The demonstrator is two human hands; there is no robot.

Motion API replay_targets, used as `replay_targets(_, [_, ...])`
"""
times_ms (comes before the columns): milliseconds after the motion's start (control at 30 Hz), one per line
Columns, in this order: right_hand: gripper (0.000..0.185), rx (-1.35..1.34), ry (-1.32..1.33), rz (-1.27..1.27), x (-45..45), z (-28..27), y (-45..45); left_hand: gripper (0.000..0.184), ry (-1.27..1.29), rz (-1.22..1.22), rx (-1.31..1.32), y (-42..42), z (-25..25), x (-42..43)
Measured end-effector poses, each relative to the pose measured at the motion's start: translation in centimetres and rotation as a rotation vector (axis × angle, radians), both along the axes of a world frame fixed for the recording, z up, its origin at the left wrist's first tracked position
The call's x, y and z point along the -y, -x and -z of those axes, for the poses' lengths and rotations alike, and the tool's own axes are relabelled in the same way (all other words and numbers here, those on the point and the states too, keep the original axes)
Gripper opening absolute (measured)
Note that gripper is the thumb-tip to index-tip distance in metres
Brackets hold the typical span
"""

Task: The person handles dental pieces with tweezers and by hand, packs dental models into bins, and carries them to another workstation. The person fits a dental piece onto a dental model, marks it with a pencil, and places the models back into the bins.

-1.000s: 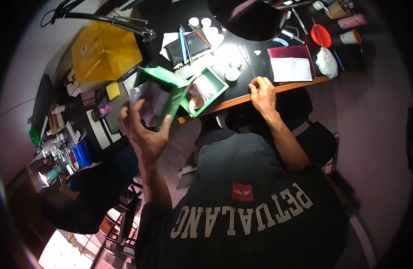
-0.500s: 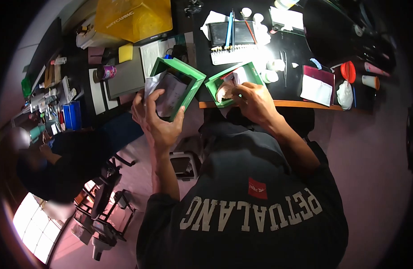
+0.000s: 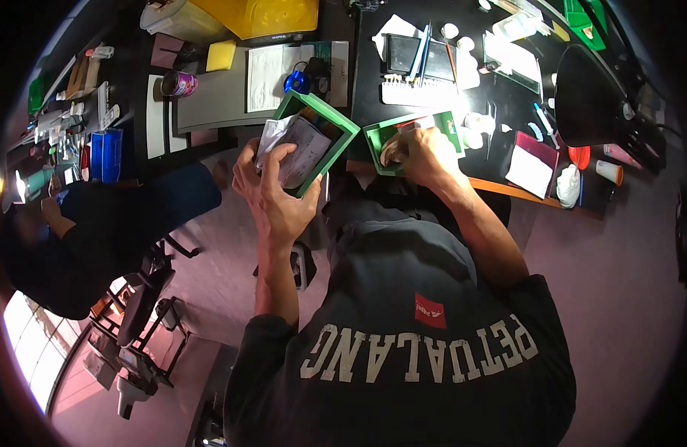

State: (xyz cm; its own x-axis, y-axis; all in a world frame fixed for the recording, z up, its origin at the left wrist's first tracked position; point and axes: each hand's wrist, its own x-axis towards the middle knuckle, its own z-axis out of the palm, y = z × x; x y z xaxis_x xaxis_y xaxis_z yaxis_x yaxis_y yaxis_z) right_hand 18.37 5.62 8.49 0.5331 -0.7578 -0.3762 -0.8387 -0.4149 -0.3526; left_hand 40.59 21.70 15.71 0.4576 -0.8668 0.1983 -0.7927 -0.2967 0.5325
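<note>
My left hand (image 3: 273, 194) grips a tilted green box (image 3: 334, 140), fingers along one side and thumb on the near edge. Folded papers with writing (image 3: 302, 149) fill that box, one white sheet poking out over its left side. My right hand (image 3: 431, 160) reaches into a second green box (image 3: 453, 136) at the table's edge, its fingers bent and closed together. Beside the fingertips lies a pinkish-beige piece (image 3: 390, 150), mostly covered by the hand. Whether the fingers hold it is hidden.
Beyond the boxes lie a spiral pad (image 3: 418, 93), brushes (image 3: 421, 52) and white jars (image 3: 477, 123). A black lamp (image 3: 589, 97) hangs at right, near a maroon folder (image 3: 536, 153). A yellow container (image 3: 261, 16) stands at back. Another person (image 3: 83, 231) sits at left.
The view has shifted, so the table items appear moved right. My left hand still holds its box of papers. My right hand reaches deeper into the second box, covering more of the beige piece.
</note>
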Motion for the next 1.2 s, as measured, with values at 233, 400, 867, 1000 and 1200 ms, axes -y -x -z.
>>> replay_targets(233, [0.015,-0.199,-0.038,0.015,0.2,-1.6,-1.4,0.065,-0.003,0.0,-0.011,-0.7,0.3,-0.5])
replay_targets(400, [0.022,-0.161,-0.058,0.013,0.2,-1.8,-1.8,0.063,0.022,-0.012,-0.022,-0.8,0.5,-0.8])
replay_targets(867, [0.063,0.204,0.056,-0.283,4.8,-8.0,3.1,0.082,-0.005,-0.053,-0.1,-2.2,-0.1,-3.2])
replay_targets(1000, [0.131,-0.098,0.066,-0.47,3.4,-8.2,1.9,0.088,-0.015,-0.046,-0.071,-3.1,-0.4,-4.4])
replay_targets(1200, [0.107,-0.036,0.279,-0.619,3.1,-2.2,2.8,0.093,-0.021,-0.153,-0.015,-2.1,-1.2,-7.6])
